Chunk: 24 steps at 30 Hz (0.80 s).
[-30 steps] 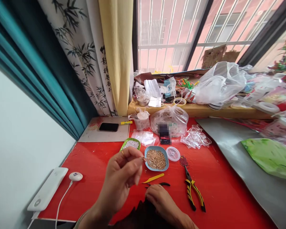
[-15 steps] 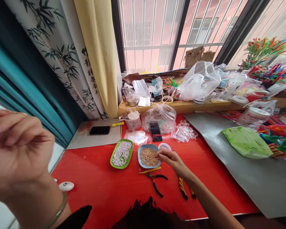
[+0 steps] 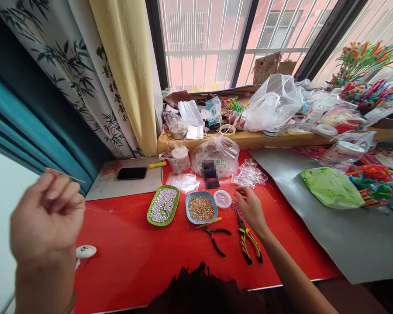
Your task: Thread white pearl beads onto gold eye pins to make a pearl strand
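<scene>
My left hand (image 3: pixel 49 218) is raised at the left, its fingers pinched on a thin brownish strand (image 3: pixel 67 175). Whether beads sit on that strand is too fine to tell. Over the red tabletop, my right hand (image 3: pixel 251 209) hovers with fingers loosely bent and apart, and nothing shows between them. Just left of it lies a round clear plastic spool or lid (image 3: pixel 222 199). A blue dish (image 3: pixel 187 209) holds small gold beads (image 3: pixel 200 209); left of that, a green tray (image 3: pixel 149 216) holds silvery-white beads (image 3: pixel 163 203).
Yellow-black long-nose pliers (image 3: pixel 249 242), smaller black-handled pliers (image 3: pixel 212 240) and a yellow stick (image 3: pixel 212 221) lie in front. A white spoon (image 3: pixel 86 251) rests at left. Behind are a phone (image 3: pixel 131 173), plastic bags (image 3: pixel 216 155) and a cluttered windowsill (image 3: pixel 196 145).
My right hand has left the gold beads' dish and moved right, uncovering the clear disc and long-nose pliers. My left hand has shifted right and down; the thin strand now shows.
</scene>
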Available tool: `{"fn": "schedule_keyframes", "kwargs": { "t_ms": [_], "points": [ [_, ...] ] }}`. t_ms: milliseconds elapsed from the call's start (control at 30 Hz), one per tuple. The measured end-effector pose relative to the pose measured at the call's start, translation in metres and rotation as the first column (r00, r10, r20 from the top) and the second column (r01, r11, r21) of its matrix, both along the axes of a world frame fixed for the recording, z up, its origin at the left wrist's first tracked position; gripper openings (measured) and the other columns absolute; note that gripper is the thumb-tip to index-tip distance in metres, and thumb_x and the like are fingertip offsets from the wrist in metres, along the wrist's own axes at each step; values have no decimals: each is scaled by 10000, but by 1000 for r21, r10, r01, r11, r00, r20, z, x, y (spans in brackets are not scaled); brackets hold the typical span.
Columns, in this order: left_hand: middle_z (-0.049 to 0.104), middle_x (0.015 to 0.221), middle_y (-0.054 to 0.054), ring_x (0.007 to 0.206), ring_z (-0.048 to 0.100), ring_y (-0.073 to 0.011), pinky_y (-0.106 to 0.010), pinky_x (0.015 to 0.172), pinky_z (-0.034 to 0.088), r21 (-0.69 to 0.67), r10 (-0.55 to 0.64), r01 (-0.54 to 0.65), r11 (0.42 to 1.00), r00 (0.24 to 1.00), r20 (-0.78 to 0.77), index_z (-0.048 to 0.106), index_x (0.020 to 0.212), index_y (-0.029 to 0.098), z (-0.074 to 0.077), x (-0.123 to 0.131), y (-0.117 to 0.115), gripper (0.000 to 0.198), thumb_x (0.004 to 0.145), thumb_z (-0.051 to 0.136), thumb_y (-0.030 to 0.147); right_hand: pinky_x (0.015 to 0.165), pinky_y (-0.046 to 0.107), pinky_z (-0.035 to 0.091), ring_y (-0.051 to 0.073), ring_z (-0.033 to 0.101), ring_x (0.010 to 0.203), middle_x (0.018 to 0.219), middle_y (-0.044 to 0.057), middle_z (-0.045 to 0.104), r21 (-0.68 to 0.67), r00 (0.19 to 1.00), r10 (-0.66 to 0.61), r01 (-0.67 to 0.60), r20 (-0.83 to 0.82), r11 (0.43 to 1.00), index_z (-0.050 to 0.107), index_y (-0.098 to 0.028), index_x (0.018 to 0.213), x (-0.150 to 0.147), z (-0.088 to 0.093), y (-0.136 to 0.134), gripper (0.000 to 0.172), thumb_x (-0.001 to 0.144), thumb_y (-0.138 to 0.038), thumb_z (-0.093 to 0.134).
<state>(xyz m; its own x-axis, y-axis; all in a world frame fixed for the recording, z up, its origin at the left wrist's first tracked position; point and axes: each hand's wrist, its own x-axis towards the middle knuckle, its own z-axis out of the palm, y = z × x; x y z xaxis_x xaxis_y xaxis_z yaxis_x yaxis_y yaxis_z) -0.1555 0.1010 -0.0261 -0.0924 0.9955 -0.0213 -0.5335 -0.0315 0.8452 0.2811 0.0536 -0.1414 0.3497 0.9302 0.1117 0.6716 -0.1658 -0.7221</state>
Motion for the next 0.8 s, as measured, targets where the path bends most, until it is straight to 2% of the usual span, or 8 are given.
{"fn": "schedule_keyframes", "kwargs": {
  "t_ms": [33,67,133,233,367,500,633,800],
  "points": [
    [357,431,73,380,328,-66,-170,341,274,-6,-1,1,1000,1000,-21,561,686,212,22,60,15,157,793,601,320,792,399,484,186,591,909,1035,53,596,-32,995,-81,83,55,996,560,-148,1058,6,-10,-15,241,898,-323,516],
    [365,439,70,387,340,-69,-173,344,277,-6,-3,3,1000,999,-42,560,684,208,32,102,24,155,788,607,313,785,397,479,185,586,898,1010,48,595,-68,986,-129,137,106,988,568,-146,1022,10,-20,-32,227,886,-324,533],
    [368,445,70,396,349,-68,-170,351,282,-22,-10,8,1000,996,-86,553,663,199,27,136,25,157,774,622,284,803,399,458,186,567,902,964,39,595,-129,969,-163,188,184,974,586,-151,910,11,-43,-66,170,855,-311,573],
    [391,465,77,410,342,-49,-142,370,290,-51,-39,33,998,990,-134,563,652,182,-1,128,12,127,711,666,225,836,428,433,205,553,936,954,41,593,-184,961,-161,204,223,962,587,-144,856,2,-76,-101,167,815,-302,617],
    [526,535,44,457,409,-52,-140,414,339,-123,-144,122,985,970,-195,626,700,142,-23,137,7,117,639,713,192,884,443,421,218,533,1029,1114,64,570,-196,971,-177,207,161,959,592,-155,956,-1,-101,-111,178,852,-299,578],
    [609,581,0,534,516,-91,-175,513,423,-206,-254,202,957,928,-271,655,704,118,-34,166,9,150,630,749,209,812,400,486,187,593,936,1044,52,611,-187,981,-188,178,-40,966,597,-146,982,10,-101,-105,192,884,-302,544],
    [636,629,-3,617,568,-105,-188,620,464,-217,-266,208,954,919,-290,653,704,130,-39,171,8,159,632,759,224,753,368,526,173,634,864,998,44,640,-131,960,-136,106,-246,986,596,-135,1020,9,-92,-102,244,904,-334,514],
    [619,625,8,499,488,-60,-148,479,414,-205,-268,214,955,920,-286,647,709,127,-42,167,12,172,624,761,225,776,384,523,184,627,911,1059,58,628,-110,953,-175,152,-249,982,583,-141,1061,19,-89,-94,254,901,-328,521]
  ]
}}
